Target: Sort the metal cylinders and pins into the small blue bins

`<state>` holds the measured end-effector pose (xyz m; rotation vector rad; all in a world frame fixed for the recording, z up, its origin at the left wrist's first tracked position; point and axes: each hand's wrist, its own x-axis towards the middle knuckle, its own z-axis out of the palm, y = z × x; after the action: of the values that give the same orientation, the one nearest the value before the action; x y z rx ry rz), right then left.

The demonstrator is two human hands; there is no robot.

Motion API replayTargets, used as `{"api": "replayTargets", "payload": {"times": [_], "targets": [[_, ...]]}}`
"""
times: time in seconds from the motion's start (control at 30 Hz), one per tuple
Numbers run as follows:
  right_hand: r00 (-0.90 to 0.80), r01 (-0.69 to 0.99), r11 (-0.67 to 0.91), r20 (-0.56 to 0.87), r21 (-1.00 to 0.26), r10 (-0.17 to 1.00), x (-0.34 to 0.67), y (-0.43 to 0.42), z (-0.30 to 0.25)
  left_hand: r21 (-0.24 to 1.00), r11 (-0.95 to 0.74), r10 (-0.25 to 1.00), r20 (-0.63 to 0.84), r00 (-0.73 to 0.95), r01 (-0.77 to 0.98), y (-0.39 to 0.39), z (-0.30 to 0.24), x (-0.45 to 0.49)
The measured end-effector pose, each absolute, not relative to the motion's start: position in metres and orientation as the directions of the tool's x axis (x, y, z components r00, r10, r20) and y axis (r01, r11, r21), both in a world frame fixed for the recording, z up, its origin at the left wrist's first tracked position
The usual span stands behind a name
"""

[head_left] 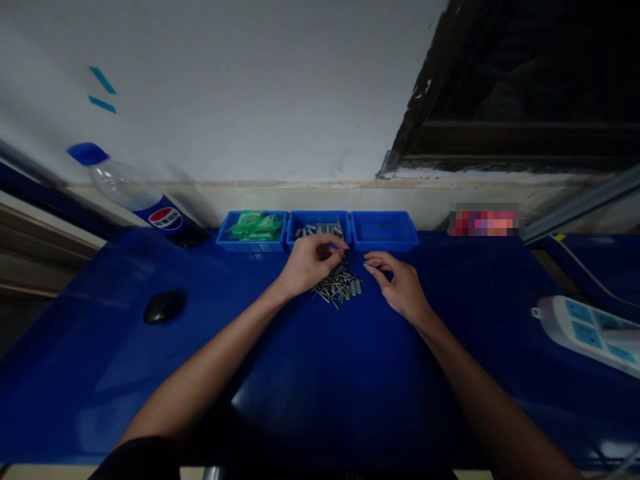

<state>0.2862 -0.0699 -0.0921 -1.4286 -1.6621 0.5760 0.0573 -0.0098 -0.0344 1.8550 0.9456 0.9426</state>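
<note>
A small pile of thin metal pins (334, 293) with a brass tint lies on the blue table, with a few short grey cylinders (355, 287) at its right side. Over the pile's upper left is my left hand (313, 263), its thumb and fingertips brought close in a pinch; whatever they hold is too small to make out. My right hand (397, 280) is just right of the pile, thumb and forefinger pinched around something tiny and pale. Behind my left hand stands a blue bin (320, 216) with grey metal cylinders in it, partly hidden by that hand.
Left of that bin, another blue bin (253, 247) holds green plastic packets; a third bin (385, 243) on the right has a small dark piece inside. A cola bottle (165, 217), a black mouse (164, 307) and a white power strip (590, 330) are also on the table (345, 387).
</note>
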Motion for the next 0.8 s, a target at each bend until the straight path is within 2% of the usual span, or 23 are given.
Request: {"api": "replayTargets", "payload": {"times": [0.17, 0.33, 0.5, 0.8], "targets": [[0.066, 0.275, 0.163, 0.187, -0.948, 0.980, 0.277, -0.071, -0.085, 0.871, -0.404, 0.828, 0.219, 0.516, 0.280, -0.010, -0.037, 0.057], [0.154, 0.040, 0.091, 0.096, -0.995, 0.983, 0.271, -0.073, -0.079, 0.906, -0.361, 0.808, 0.186, 0.559, 0.219, -0.010, -0.041, 0.058], [0.123, -0.026, 0.031, 0.027, -0.999, 0.992, 0.270, -0.075, -0.079, 0.934, -0.323, 0.761, 0.158, 0.629, 0.156, -0.012, -0.042, 0.061], [0.118, -0.053, 0.072, 0.065, -0.996, 0.991, 0.267, -0.075, -0.080, 0.968, -0.222, 0.782, 0.106, 0.614, 0.115, -0.012, -0.041, 0.061]]}}
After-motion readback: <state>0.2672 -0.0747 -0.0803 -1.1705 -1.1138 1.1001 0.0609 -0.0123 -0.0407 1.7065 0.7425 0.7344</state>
